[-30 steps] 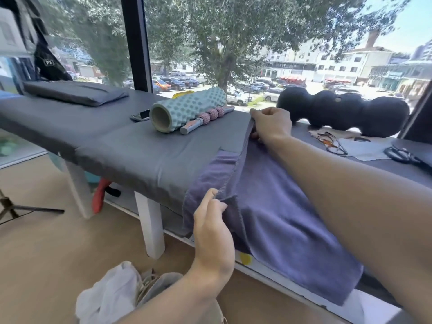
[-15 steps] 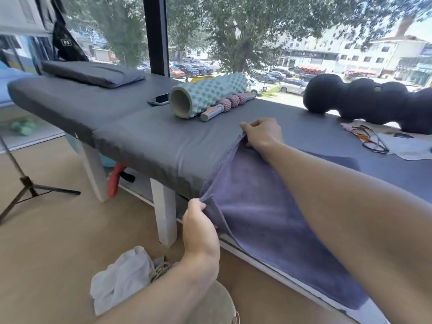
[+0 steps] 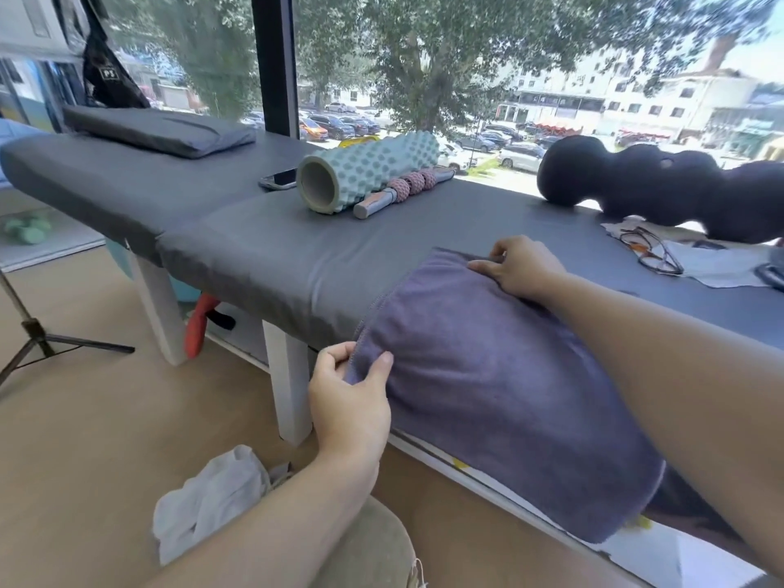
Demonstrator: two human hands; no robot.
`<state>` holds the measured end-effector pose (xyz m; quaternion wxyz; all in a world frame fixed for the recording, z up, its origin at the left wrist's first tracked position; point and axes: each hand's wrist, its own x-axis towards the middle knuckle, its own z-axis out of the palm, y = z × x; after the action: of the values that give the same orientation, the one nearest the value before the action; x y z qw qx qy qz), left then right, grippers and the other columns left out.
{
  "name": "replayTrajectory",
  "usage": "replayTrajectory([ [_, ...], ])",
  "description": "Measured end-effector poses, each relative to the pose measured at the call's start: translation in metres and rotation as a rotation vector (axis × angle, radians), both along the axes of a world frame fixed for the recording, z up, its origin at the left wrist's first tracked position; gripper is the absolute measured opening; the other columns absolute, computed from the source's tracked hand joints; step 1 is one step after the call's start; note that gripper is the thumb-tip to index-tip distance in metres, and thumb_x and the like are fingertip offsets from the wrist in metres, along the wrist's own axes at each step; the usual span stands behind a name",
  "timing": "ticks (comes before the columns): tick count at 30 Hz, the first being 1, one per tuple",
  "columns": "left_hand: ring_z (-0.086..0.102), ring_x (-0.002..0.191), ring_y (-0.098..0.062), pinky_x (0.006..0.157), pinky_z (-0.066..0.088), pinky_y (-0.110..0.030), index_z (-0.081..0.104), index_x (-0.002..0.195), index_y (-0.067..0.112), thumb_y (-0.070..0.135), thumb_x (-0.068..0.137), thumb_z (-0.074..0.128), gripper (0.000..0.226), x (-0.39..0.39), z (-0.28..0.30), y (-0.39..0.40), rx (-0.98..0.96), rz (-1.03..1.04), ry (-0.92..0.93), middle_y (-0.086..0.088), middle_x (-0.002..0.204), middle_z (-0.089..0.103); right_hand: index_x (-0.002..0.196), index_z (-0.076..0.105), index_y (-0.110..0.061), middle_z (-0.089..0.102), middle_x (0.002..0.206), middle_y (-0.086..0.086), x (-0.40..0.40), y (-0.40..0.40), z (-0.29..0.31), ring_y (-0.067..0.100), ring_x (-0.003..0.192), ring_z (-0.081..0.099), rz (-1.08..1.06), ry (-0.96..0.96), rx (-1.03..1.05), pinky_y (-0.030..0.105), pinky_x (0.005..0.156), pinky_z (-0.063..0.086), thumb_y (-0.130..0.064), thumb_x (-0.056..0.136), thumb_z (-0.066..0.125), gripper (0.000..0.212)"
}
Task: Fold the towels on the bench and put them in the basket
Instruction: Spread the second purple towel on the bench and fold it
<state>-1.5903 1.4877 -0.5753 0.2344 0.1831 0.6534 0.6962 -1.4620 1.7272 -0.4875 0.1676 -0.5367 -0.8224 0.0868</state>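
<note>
Two hands grip one purple towel (image 3: 500, 388) in the head view: the left hand (image 3: 350, 411) pinches its near left corner at the counter (image 3: 271, 256) edge, the right hand (image 3: 524, 267) pinches the far left corner on the counter top. The towel's long axis runs rightward from both hands, its near part draping over the edge. A basket, possibly the rounded shape at bottom, is unclear.

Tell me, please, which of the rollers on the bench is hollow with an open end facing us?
The teal bumpy foam roller shows an open hollow core. The pink-beaded massage stick beside it is thin and solid, and the black peanut-shaped roller has rounded closed lobes.
</note>
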Motion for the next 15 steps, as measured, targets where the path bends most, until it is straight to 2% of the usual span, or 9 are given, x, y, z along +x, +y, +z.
replayTrajectory([
  [2, 0.066, 0.094, -0.012, 0.077, 0.052, -0.022, 0.062, 0.106, 0.026, 0.025, 0.086, 0.079, 0.026, 0.0, 0.008, 0.003, 0.041, 0.004, 0.107, 0.01, 0.101, 0.068, 0.079, 0.057, -0.024, 0.067, 0.094, 0.004, 0.025, -0.004, 0.002, 0.029, 0.089, 0.059, -0.048, -0.019, 0.011, 0.037, 0.078, 0.052, -0.063, 0.087, 0.065, 0.04],
  [4, 0.061, 0.101, -0.01, 0.079, 0.048, -0.015, 0.06, 0.117, 0.027, 0.023, 0.088, 0.077, 0.034, 0.0, 0.018, 0.01, 0.045, -0.029, 0.261, 0.011, 0.11, 0.064, 0.078, 0.056, -0.024, 0.066, 0.093, 0.004, 0.055, -0.008, 0.007, 0.029, 0.088, 0.06, -0.11, -0.084, 0.001, 0.037, 0.076, 0.051, -0.062, 0.088, 0.063, 0.041],
  [5, 0.059, 0.103, -0.01, 0.078, 0.045, -0.013, 0.058, 0.123, 0.029, 0.023, 0.09, 0.075, 0.038, 0.0, 0.022, 0.014, 0.036, -0.058, 0.339, 0.011, 0.11, 0.063, 0.079, 0.057, -0.023, 0.066, 0.093, 0.005, 0.071, -0.01, 0.01, 0.03, 0.088, 0.06, -0.14, -0.118, -0.009, 0.038, 0.077, 0.053, -0.062, 0.089, 0.062, 0.04],
  [7, 0.056, 0.102, -0.012, 0.08, 0.041, -0.02, 0.055, 0.128, 0.033, 0.022, 0.091, 0.073, 0.042, 0.002, 0.032, 0.024, 0.01, -0.118, 0.482, 0.007, 0.103, 0.063, 0.085, 0.064, -0.016, 0.068, 0.097, 0.01, 0.103, -0.016, 0.017, 0.032, 0.091, 0.061, -0.185, -0.201, -0.042, 0.039, 0.081, 0.054, -0.059, 0.091, 0.06, 0.043],
  [9, 0.056, 0.096, -0.014, 0.081, 0.039, -0.024, 0.056, 0.127, 0.032, 0.02, 0.091, 0.072, 0.041, 0.004, 0.04, 0.037, -0.017, -0.174, 0.598, 0.006, 0.095, 0.063, 0.095, 0.069, -0.003, 0.07, 0.101, 0.018, 0.132, -0.028, 0.025, 0.034, 0.095, 0.063, -0.232, -0.293, -0.111, 0.033, 0.076, 0.05, -0.056, 0.095, 0.057, 0.054],
  [11, 0.057, 0.092, -0.016, 0.078, 0.041, -0.027, 0.058, 0.122, 0.029, 0.02, 0.091, 0.072, 0.036, 0.009, 0.048, 0.049, -0.053, -0.242, 0.674, 0.006, 0.095, 0.064, 0.097, 0.071, 0.005, 0.072, 0.098, 0.022, 0.162, -0.046, 0.033, 0.033, 0.088, 0.065, -0.297, -0.349, -0.215, 0.03, 0.065, 0.046, -0.055, 0.097, 0.054, 0.062],
  [13, 0.061, 0.096, -0.02, 0.077, 0.043, -0.03, 0.059, 0.117, 0.03, 0.021, 0.09, 0.072, 0.032, 0.017, 0.055, 0.062, -0.097, -0.311, 0.737, 0.004, 0.1, 0.069, 0.101, 0.07, 0.008, 0.073, 0.097, 0.024, 0.193, -0.065, 0.04, 0.034, 0.08, 0.068, -0.37, -0.368, -0.304, 0.028, 0.056, 0.047, -0.055, 0.096, 0.056, 0.064],
  [15, 0.065, 0.1, -0.021, 0.079, 0.045, -0.03, 0.065, 0.108, 0.03, 0.021, 0.088, 0.074, 0.024, 0.027, 0.06, 0.073, -0.143, -0.367, 0.798, 0.004, 0.104, 0.074, 0.104, 0.069, 0.005, 0.072, 0.091, 0.021, 0.221, -0.081, 0.045, 0.035, 0.08, 0.069, -0.427, -0.369, -0.369, 0.029, 0.054, 0.05, -0.055, 0.095, 0.058, 0.062],
])
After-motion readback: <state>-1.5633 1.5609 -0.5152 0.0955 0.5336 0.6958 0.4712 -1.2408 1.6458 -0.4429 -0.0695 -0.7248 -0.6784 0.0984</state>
